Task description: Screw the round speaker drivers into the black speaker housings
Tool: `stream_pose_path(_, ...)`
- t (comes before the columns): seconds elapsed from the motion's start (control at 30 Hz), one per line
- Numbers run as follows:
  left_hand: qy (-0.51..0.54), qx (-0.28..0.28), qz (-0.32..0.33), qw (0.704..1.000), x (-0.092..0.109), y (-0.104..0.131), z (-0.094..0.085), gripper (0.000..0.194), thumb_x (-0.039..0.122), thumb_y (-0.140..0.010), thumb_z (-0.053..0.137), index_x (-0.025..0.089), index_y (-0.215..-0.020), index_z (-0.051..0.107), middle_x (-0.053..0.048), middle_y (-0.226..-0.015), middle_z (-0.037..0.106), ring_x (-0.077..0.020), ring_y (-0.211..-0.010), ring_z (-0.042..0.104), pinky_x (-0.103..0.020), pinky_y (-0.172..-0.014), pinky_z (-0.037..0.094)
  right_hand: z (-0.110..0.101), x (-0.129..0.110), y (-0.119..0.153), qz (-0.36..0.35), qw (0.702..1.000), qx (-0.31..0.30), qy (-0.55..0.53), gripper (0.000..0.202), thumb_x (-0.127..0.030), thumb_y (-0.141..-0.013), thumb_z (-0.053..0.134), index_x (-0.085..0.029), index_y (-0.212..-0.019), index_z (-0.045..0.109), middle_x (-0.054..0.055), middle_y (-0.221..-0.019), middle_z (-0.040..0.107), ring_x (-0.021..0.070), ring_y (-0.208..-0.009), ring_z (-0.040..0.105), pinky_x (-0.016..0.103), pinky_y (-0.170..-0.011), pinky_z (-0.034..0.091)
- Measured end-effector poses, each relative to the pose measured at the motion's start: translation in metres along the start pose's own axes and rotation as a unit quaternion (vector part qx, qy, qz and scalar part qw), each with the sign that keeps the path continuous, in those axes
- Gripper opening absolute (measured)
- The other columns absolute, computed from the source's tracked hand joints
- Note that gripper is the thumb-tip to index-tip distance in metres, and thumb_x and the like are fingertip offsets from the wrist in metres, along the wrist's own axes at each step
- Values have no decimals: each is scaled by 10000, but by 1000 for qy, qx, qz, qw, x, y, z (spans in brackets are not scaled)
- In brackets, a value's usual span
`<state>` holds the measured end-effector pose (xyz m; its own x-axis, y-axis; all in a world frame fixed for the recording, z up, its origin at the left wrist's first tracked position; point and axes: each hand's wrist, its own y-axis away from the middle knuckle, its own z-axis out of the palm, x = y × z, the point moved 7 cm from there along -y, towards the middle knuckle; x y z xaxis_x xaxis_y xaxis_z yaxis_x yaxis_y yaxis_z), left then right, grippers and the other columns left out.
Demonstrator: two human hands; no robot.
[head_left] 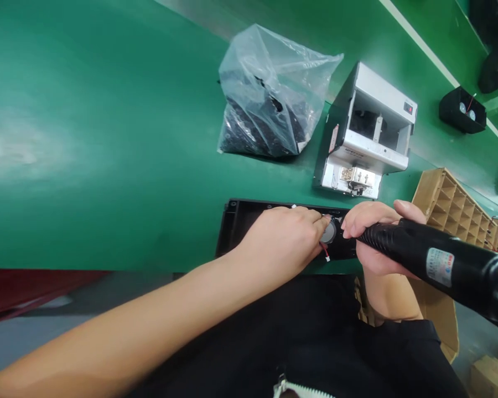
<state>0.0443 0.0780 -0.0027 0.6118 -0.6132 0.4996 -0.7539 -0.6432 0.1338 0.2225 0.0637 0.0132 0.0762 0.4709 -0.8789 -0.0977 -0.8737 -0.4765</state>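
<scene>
A long black plastic housing [243, 218] lies at the front edge of the green table. My left hand [284, 235] reaches into it, fingers bent together beside a round silver speaker [328, 231]; what the fingertips hold, if anything, is hidden. From the speaker a short red wire with a white plug [327, 258] hangs towards me. My right hand [375, 235] is wrapped round a black electric screwdriver [423, 251], its front end pointing left over the right part of the housing. The tool's tip is not clearly visible.
Behind the housing stand a clear plastic bag [274, 94] of black parts and a silver screw feeder [377, 121]. To the right is a cardboard box with dividers [456, 204]. Farther back, another black housing [462, 110] holds two round silver parts.
</scene>
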Motion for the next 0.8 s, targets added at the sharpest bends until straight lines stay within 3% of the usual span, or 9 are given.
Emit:
stream_pose_path(0.1,16,20,0,1000,1,-1,-3,273,241,-1032,841,199,-1294,900,-126,-1214,945,-329,-1047,912,-383,-790,631,7,-18,-9,-116,992,34,-27,782,-928,-992,732,-427,-1592,689,-75,-734,720,184,-434,574,374,-451,579)
stream_pose_path(0.2,21,32,0,999,1,0,-3,259,228,-1005,860,204,-1260,897,-120,-1227,945,-322,-1053,912,-374,-789,619,11,-19,-19,-120,991,59,-10,795,-974,-1068,515,-396,-1587,686,-90,-689,652,164,-389,502,333,-409,531)
stream_pose_path(0.37,-6,17,6,1000,3,0,0,252,237,-1050,805,201,-1287,884,-121,-1274,946,-316,-1077,911,-393,-796,623,12,-22,-24,-138,989,56,25,986,-1056,-1053,191,-422,-1638,667,-109,-656,605,150,-323,424,302,-339,480)
stream_pose_path(0.43,-2,23,5,1000,3,0,-1,237,242,-1056,806,204,-1276,887,-119,-1271,948,-320,-1071,913,-395,-781,616,12,-22,-22,-133,989,51,38,948,-1061,-1051,241,-460,-1663,646,-120,-668,606,152,-332,429,311,-350,494)
stream_pose_path(0.57,8,33,4,999,2,-1,-1,229,254,-1052,832,200,-1266,895,-123,-1253,950,-339,-1058,917,-400,-761,611,10,-21,-11,-138,989,47,37,751,-951,-1062,575,-476,-1640,646,-121,-661,624,161,-361,467,326,-386,528)
stream_pose_path(0.67,15,38,3,999,1,-2,-2,239,253,-1045,842,200,-1271,901,-120,-1199,950,-337,-1033,916,-388,-755,603,9,-12,-7,-96,995,-3,31,733,-884,-996,767,-456,-1582,669,-97,-709,673,176,-414,547,364,-452,587)
stream_pose_path(0.73,12,36,3,999,2,-3,-3,265,252,-1043,843,193,-1295,902,-120,-1177,950,-339,-1024,916,-388,-755,604,9,-8,-7,-84,996,-15,23,706,-843,-999,798,-456,-1577,677,-87,-743,698,176,-440,569,374,-483,613)
stream_pose_path(0.8,3,25,7,1000,2,-4,-3,292,254,-1051,837,188,-1329,899,-122,-1214,952,-337,-1048,918,-395,-771,618,7,-9,-10,-101,995,13,11,673,-869,-1066,671,-463,-1603,673,-91,-734,692,162,-421,541,347,-464,595)
